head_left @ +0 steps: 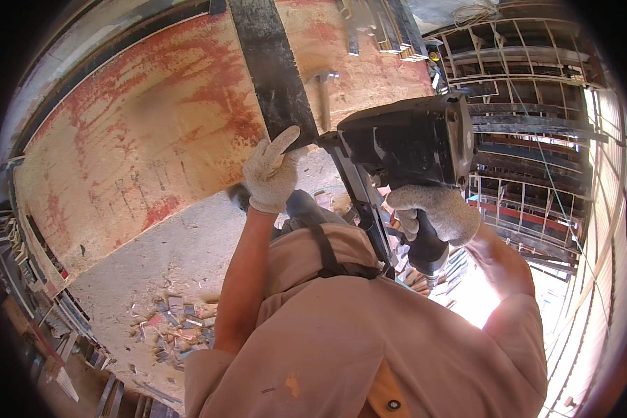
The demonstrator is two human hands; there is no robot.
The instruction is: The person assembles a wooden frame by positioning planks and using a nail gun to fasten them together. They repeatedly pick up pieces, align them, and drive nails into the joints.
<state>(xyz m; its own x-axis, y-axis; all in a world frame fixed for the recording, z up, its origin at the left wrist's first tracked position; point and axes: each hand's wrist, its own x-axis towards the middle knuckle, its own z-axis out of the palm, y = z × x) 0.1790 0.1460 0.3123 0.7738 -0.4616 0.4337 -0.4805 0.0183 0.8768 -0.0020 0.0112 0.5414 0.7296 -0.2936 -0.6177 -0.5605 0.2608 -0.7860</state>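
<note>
A bulky black nail gun with a long slim magazine [405, 138] sits at two o'clock, its handle wrapped by the gloved right hand [437, 211]. The gloved left hand [272, 174], toward eleven, touches the end of a long, flat, blackened board [275, 73]; I cannot tell whether it grips. A red-stained tan wooden panel [118, 157] lies underneath, a wooden-handled hammer [324, 104] at twelve, mixed wood offcuts [177, 324] at eight.

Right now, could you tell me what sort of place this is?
Probably a woodworking workshop: a nail gun in the right hand, wood scraps on the floor, a hammer on the stained worktable.
</note>
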